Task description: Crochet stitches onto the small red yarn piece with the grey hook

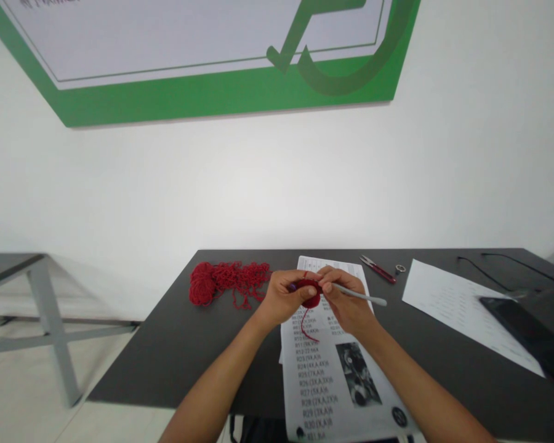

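Between my two hands is a small piece of red crochet work (311, 300), with a loose yarn tail dangling from it over the paper. My left hand (284, 298) pinches its left side, thumb in front. In my right hand (348, 301) is a crochet hook (362, 296) with a pale grey handle pointing right; its tip meets the red piece and is hidden there. A purple bit shows beside my left fingers, too small to name. Under both hands lies a printed pattern sheet (311, 387) with rows of text and a dark photo.
A tangled heap of red yarn (231, 280) lies left on the dark table (166, 357). Behind my right hand are small scissors (378, 269) and a ring-like item (400, 269). Further right are a white sheet (461, 307), glasses (484, 274) and a black phone (526, 329).
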The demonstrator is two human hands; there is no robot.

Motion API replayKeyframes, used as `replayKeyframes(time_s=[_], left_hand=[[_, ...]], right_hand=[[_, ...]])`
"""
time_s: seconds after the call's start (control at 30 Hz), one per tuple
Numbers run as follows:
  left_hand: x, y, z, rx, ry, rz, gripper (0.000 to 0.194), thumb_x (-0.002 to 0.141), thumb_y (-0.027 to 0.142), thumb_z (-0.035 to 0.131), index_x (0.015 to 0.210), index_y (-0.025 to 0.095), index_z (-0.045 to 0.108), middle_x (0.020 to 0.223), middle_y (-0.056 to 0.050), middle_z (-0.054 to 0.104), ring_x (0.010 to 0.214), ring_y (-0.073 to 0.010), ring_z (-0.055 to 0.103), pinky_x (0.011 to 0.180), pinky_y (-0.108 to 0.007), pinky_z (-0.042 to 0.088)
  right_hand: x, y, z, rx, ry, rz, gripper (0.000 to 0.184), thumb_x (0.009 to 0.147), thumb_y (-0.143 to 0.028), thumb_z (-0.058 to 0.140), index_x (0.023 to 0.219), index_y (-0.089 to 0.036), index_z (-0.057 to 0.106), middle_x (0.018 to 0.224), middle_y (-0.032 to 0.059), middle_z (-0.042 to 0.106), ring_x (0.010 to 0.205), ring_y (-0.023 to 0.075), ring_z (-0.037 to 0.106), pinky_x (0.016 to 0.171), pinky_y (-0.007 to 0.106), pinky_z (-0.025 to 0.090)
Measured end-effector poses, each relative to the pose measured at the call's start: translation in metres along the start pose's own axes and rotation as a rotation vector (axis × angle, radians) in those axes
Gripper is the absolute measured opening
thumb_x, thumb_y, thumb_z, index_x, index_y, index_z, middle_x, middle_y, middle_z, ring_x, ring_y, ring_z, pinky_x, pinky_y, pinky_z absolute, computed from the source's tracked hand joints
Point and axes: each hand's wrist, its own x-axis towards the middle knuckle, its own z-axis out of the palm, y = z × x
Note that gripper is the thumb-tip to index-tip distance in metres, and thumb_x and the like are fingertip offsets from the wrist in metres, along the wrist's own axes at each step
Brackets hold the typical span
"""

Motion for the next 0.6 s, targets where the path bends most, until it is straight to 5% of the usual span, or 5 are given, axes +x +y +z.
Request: replayKeyframes(time_s=[0.3, 0.6], left_hand=[[-0.002, -0.006, 0.009, 0.106, 0.089, 0.028, 0.041, 0.078, 0.044, 0.08, 0.104, 0.013, 0.079, 0.077, -0.006, 0.073, 0.061, -0.0123, 0.058, 0.057, -0.023, 0.047], [-0.003, -0.014, 0.005, 0.058, 0.068, -0.048, 0.053, 0.089, 0.049, 0.069, 0.132, 0.017, 0.069, 0.083, -0.005, 0.07, 0.067, -0.013, 0.055, 0.063, -0.025, 0.045]], right_hand=[[0.001, -0.005, 0.005, -0.226, 0.062, -0.145, 0.01, 0.08, -0.031, 0.082, 0.081, -0.028, 0.072, 0.087, -0.0001, 0.068, 0.086, 0.017, 0.063, 0.077, 0.03, 0.051], [0.003, -0.009, 0.006, -0.314, 0.157, -0.03, 0.018, 0.071, -0.027, 0.087, 0.079, -0.025, 0.07, 0.088, 0.0003, 0.071, 0.083, 0.0188, 0.065, 0.076, 0.033, 0.053]])
